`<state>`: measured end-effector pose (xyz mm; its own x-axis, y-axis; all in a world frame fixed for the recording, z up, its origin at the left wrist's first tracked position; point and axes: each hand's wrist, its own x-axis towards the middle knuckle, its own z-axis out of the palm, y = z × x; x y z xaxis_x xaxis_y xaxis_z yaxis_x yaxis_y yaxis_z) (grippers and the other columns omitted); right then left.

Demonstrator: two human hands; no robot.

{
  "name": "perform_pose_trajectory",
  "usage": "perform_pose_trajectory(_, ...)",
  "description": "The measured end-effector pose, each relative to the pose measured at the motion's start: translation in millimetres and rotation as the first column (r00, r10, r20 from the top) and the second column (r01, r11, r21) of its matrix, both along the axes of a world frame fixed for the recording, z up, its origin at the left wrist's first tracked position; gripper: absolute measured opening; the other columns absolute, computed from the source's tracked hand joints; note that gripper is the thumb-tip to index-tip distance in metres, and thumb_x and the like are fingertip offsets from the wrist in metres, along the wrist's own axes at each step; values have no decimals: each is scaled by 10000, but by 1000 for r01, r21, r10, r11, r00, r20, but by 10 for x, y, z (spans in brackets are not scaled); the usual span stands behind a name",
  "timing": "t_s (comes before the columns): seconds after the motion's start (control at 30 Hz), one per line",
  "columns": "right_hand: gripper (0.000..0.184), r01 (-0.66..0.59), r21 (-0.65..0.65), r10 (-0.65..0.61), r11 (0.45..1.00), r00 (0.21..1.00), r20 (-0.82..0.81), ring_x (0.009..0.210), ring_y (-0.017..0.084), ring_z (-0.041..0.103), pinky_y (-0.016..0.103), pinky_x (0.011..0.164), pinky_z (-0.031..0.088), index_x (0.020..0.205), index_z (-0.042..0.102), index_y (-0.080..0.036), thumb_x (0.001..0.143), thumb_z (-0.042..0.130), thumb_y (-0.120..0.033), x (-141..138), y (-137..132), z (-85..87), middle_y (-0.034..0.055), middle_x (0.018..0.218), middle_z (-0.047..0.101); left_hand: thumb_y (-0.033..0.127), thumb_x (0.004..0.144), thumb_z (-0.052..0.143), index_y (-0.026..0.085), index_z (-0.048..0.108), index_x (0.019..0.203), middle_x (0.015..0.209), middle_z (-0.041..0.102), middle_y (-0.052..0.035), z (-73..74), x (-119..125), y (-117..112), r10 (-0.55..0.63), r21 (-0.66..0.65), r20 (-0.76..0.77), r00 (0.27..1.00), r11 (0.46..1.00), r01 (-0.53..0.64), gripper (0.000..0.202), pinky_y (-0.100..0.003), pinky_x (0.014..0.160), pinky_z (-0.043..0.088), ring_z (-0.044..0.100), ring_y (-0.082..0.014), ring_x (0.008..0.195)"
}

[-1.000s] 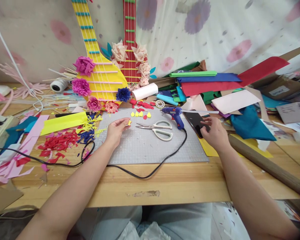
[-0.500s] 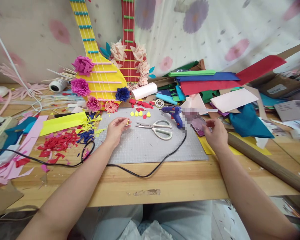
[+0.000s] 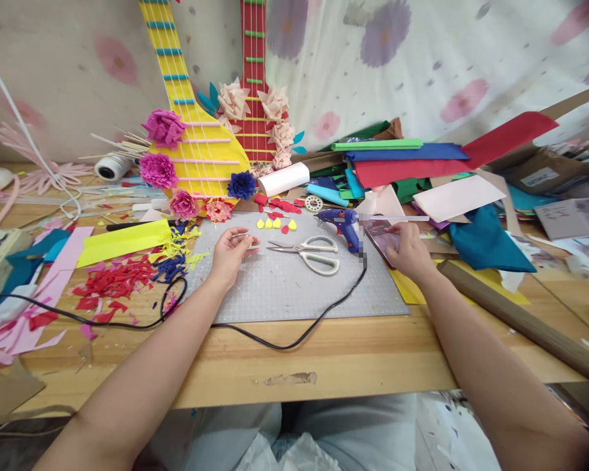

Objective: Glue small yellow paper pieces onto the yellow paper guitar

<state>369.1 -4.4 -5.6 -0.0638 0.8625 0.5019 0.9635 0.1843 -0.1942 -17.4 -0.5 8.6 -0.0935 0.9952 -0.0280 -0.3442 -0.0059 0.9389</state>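
Note:
My left hand (image 3: 230,256) is closed in a pinch above the left part of the grey cutting mat (image 3: 275,294). A small piece, yellow in the earlier frame, is mostly hidden by its fingertips. On the right, my right hand (image 3: 410,254) reaches over a phone (image 3: 377,237), its index finger stretched out onto the screen and the other fingers loosely bent. Scissors (image 3: 314,252) with pale handles lie between the hands. A blue glue gun (image 3: 342,226) stands left of the phone. Several yellow petal-shaped pieces (image 3: 276,224) and a red one (image 3: 285,229) lie behind the scissors.
Behind the mat lean a yellow paper guitar (image 3: 203,150) and a red one (image 3: 254,65), both with paper flowers. Red scraps (image 3: 112,278) lie at left. Coloured paper (image 3: 412,157) is heaped back right. A black cord (image 3: 294,341) loops across the front; a brown roll (image 3: 510,317) lies right.
My right hand has moved left and its index finger has come down onto the phone. My left hand has turned slightly, keeping its pinch.

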Motion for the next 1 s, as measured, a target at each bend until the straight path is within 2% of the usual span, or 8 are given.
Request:
perform_pose_trajectory(0.1,353,-2,-41,3,999,1000,21,1003,295,503,446,797,458,979,436,-154,627,437,-153,-32,81,4,170,1019,510,239,582,724,169,492,879,666,637,16,-1,6,5,8,-9,-4,1000,1000,-8,383,-281,631,538,643,-132,702)
perform_pose_trajectory(0.3,323,75,-87,-73,993,997,20,955,296,521,436,737,463,973,436,-165,651,448,-188,-32,104,4,170,1006,517,234,593,716,186,445,881,662,634,22,11,15,-2,12,-18,-27,1000,1000,-13,398,-279,611,534,645,-139,702)
perform_pose_trajectory(0.57,341,96,-6,-96,995,994,-55,991,282,517,429,757,464,962,425,-184,625,414,-132,-23,36,40,153,1009,530,256,590,719,185,445,877,679,638,11,-2,9,9,12,-11,-26,1000,1000,-12,403,-282,611,530,648,-150,716)
perform_pose_trajectory(0.8,305,104,4,-103,995,988,-113,943,262,551,418,768,469,910,403,-199,613,424,-132,65,-26,33,131,971,529,235,588,714,181,449,872,667,638,12,9,14,1,20,-15,-6,1000,1000,-20,392,-271,595,528,645,-143,700)
perform_pose_trajectory(0.9,295,173,2,-171,985,972,-162,909,255,565,416,783,466,905,393,-203,618,446,-158,87,-45,31,121,959,533,238,589,717,181,448,874,672,636,10,6,13,2,18,-16,-11,1000,1000,-18,396,-275,599,528,647,-147,708)
perform_pose_trajectory(1.0,358,286,-24,-286,958,941,-179,906,274,562,430,767,465,963,393,-192,639,524,-272,59,-19,40,125,965,540,248,592,721,179,449,879,680,638,7,-3,13,8,10,-9,-16,1000,1000,-10,401,-280,606,530,647,-149,714)
